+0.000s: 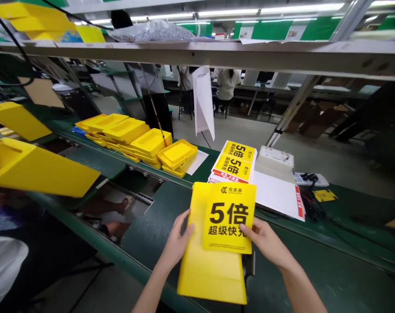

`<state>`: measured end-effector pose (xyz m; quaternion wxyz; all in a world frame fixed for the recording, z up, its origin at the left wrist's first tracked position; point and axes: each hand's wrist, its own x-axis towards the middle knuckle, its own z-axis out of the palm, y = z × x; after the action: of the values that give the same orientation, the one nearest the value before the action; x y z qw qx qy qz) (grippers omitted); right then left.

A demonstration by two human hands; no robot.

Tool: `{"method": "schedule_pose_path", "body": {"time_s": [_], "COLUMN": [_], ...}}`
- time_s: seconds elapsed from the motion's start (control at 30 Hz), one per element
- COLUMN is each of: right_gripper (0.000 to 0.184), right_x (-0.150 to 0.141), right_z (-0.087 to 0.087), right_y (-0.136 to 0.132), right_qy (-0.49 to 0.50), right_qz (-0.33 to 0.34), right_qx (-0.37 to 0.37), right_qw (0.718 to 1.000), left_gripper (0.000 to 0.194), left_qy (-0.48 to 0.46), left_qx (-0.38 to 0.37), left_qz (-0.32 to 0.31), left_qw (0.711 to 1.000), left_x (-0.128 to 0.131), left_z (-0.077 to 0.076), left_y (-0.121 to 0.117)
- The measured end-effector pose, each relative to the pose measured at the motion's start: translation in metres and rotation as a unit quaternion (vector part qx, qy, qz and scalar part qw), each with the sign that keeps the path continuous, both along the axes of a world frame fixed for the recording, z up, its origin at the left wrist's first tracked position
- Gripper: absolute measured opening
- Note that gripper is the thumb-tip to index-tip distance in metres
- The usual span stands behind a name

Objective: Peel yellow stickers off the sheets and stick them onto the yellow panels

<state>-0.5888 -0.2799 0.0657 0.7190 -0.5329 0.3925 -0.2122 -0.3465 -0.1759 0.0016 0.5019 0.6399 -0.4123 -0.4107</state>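
My left hand (177,238) grips the left edge of a yellow plastic panel (210,274), thumb on its face. In my right hand (265,239) is a yellow sticker sheet (229,239) with black Chinese print and a large 5, pinched at its right edge with the thumb on the print. The sheet overlaps the panel's upper right part and sits a little askew to it. Whether it touches the panel all over, I cannot tell. Behind the panel, on the bench, lies a stack of similar printed sheets (233,167).
Yellow plastic housings (125,130) line the bench's far side at left. White sheets (277,195) and a white box (275,156) lie at right, near dark cables (311,204). A shelf beam (197,54) crosses above. Someone at far left holds another yellow housing (37,167).
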Motion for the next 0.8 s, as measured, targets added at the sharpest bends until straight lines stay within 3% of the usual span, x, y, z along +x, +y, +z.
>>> {"method": "schedule_pose_path", "body": {"time_s": [0.07,0.2,0.33,0.5,0.8], "right_gripper": [0.038,0.035,0.038,0.063,0.05], "right_x": [0.01,0.019,0.018,0.012,0.016], "right_z": [0.0,-0.003,-0.015,-0.036,-0.045], "right_y": [0.004,0.01,0.012,0.014,0.008], "right_qy": [-0.019,-0.028,0.027,0.037,0.154], "right_qz": [0.019,0.06,0.027,-0.031,-0.024], "right_qx": [0.011,0.032,0.058,0.059,-0.03], "right_qw": [1.0,0.997,0.998,0.997,0.987], "left_gripper": [0.047,0.024,0.023,0.032,0.041], "left_qy": [-0.011,-0.065,-0.102,-0.057,-0.019], "left_qx": [-0.057,-0.033,-0.008,0.083,0.116], "left_qz": [0.002,0.024,0.066,0.053,0.068], "left_qw": [0.998,0.997,0.993,0.994,0.991], "left_x": [0.001,-0.003,-0.006,-0.007,-0.005], "left_z": [0.016,0.033,0.027,0.016,0.003], "left_y": [0.002,0.003,-0.004,-0.006,-0.006]}}
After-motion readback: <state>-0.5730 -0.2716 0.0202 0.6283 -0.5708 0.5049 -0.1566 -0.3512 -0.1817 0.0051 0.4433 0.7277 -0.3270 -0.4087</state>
